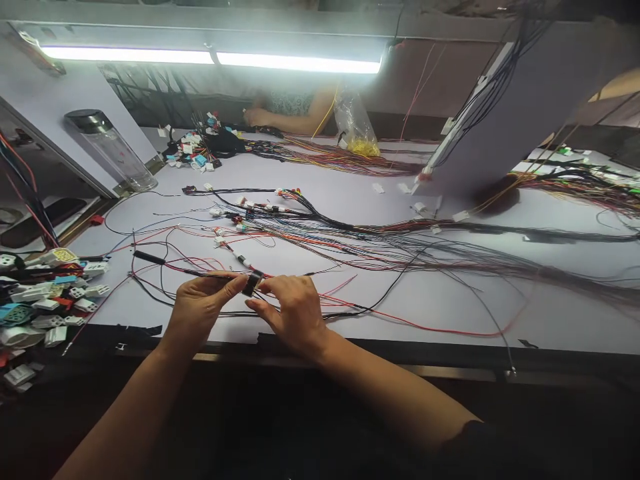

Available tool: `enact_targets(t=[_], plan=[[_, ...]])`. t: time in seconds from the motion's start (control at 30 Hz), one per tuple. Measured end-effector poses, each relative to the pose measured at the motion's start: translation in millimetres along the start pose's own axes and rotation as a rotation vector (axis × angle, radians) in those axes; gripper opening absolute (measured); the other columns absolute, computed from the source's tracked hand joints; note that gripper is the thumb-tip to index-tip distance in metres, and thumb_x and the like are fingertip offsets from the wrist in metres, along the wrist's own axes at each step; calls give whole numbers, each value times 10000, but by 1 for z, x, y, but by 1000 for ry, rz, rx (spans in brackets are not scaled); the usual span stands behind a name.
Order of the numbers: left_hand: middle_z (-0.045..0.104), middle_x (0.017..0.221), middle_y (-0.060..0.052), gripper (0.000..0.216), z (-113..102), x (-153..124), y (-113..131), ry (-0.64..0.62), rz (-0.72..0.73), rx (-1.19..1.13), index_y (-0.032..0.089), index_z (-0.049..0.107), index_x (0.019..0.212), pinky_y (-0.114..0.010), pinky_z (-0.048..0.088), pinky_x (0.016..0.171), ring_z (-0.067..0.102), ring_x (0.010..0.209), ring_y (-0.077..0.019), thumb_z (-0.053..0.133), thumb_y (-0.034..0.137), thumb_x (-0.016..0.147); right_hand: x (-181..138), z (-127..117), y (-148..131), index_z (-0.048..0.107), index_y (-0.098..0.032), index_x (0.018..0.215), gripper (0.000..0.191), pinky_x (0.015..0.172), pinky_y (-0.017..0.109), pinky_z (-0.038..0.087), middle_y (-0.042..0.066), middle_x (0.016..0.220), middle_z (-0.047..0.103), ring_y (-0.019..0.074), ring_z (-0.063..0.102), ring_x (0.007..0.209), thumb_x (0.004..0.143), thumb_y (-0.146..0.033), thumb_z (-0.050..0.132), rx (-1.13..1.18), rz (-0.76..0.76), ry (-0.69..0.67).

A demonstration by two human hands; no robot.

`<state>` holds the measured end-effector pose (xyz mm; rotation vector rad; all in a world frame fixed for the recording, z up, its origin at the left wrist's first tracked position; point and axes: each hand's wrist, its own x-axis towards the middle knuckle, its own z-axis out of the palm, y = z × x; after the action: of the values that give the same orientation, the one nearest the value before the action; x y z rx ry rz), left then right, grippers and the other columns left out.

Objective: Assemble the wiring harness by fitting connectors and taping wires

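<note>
My left hand and my right hand meet near the front edge of a white table. Together they pinch a small black connector between their fingertips. The left fingers also close on a thin black wire that runs off to the left. Red and black wires trail from the hands to the right. A large wire harness with small connectors lies spread across the table just beyond my hands.
Several white, blue and yellow plastic connectors are piled at the left edge. A clear bottle lies at the back left. Another person's arm works at the far side beside more connectors and a plastic bag. A tilted board carries wires at right.
</note>
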<state>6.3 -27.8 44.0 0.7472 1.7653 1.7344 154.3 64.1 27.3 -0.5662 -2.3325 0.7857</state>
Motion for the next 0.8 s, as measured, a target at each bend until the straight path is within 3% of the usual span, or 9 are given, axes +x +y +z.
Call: enact_targets(t=[0.2,0.4,0.6,0.8], plan=[[697,720,-27,224,1,0,4,36,37,58,198,725,711,-330,552,714,643,682,-192,854,346,603,11,4,4,658,-202,938,177,643,222,384,18,919,688,116,629,798,973,-289,508,-58,-21,-177],[636,787,-15,163,-1,2,7,63,263,139,207,683,683,-315,513,848,622,875,-191,812,305,669,9,-7,14,650,-184,866,199,626,209,376,5,803,699,106,611,694,964,-307,528,7,7,-223],[725,802,-36,178,-1,2,8,120,239,140,190,650,773,-399,524,893,688,855,-221,758,328,744,-3,-18,37,628,-179,812,229,621,213,368,16,763,689,110,591,655,964,-314,522,-49,-5,-241],[718,824,-42,174,-10,0,-7,180,328,339,179,656,801,-339,531,849,689,844,-199,737,328,764,-13,-15,60,620,-184,774,238,597,221,368,10,721,671,111,571,624,960,-295,522,-85,16,-226]])
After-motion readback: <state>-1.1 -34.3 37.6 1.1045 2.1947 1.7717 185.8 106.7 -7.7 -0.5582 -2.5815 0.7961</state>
